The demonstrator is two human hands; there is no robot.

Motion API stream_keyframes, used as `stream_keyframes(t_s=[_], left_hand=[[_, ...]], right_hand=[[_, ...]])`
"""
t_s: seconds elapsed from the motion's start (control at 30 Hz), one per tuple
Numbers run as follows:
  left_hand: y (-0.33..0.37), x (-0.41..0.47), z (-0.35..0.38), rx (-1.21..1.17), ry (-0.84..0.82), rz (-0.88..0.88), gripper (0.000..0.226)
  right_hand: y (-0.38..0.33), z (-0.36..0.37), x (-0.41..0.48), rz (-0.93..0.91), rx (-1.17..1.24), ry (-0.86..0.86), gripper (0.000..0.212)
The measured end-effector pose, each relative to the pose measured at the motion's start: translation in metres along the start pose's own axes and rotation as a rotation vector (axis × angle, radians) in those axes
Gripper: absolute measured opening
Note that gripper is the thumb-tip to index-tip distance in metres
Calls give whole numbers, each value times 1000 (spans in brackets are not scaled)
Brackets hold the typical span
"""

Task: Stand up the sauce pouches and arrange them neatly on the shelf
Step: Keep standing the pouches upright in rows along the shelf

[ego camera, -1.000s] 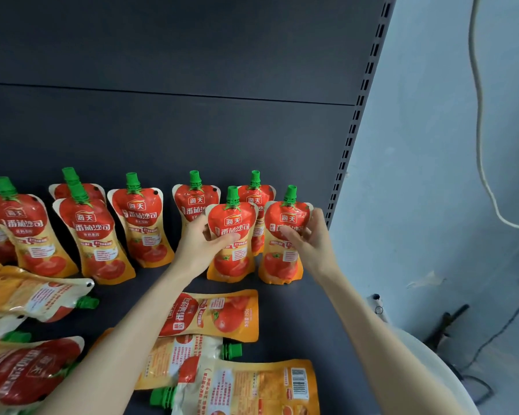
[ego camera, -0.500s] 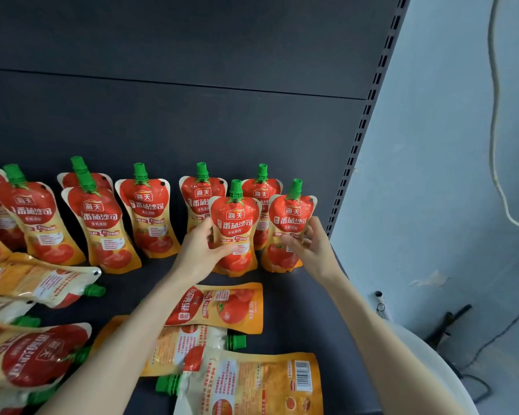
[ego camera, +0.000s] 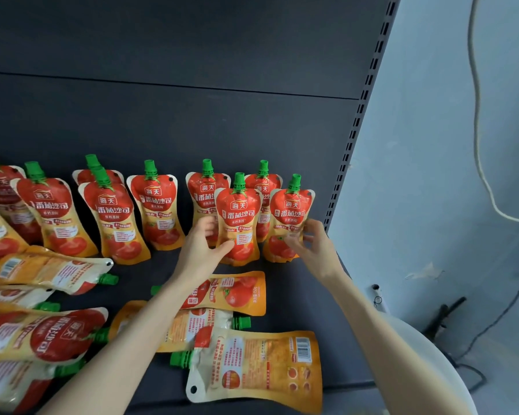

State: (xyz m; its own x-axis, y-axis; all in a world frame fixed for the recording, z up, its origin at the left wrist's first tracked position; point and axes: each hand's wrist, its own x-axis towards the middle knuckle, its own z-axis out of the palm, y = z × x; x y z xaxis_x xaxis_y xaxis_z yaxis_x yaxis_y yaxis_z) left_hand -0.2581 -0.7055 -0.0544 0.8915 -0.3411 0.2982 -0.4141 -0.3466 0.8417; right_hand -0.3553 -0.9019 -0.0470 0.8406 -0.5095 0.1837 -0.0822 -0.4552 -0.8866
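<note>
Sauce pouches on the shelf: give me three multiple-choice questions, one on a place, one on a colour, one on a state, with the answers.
1. Where does the barcode-up pouch lie?
A. against the back panel
B. near the front edge of the shelf
C. on the floor

2. What colour are the caps?
A. green
B. white
C. blue

3. How is the rightmost pouch, which the right hand pinches?
A. lying flat
B. hanging from a hook
C. standing upright

Answers: B, it lies nearest the camera; A, every visible cap is green; C, it stands on its base, like the middle pouch that the left hand grips.
</note>
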Motion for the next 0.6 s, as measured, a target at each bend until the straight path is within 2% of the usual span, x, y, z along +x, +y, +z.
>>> stream_keyframes(t_s=[0.1,0.17,0.27,0.37,0.5,0.6], left_hand=[[-1,-21,-6,32,59,23,54],[1,-39,-11,45,58,48,46],[6,-76,-14,96,1,83,28],[10,-120,-14,156,-54,82,21],[5,-167,-12,391,104,93,46],[5,-189,-6,484,154,-14,55]], right_hand=[[0,-6,-19,-14,-45,49,50],[-2,-11,-35,-45,-47,48,43],[-1,-14,-62,-70,-41,-31,27],[-1,-13,-91,-74,-85,-163,24],[1,-13,-123,-19,-121,-429,39],[4,-12,-136,-85,-294,-498,55]])
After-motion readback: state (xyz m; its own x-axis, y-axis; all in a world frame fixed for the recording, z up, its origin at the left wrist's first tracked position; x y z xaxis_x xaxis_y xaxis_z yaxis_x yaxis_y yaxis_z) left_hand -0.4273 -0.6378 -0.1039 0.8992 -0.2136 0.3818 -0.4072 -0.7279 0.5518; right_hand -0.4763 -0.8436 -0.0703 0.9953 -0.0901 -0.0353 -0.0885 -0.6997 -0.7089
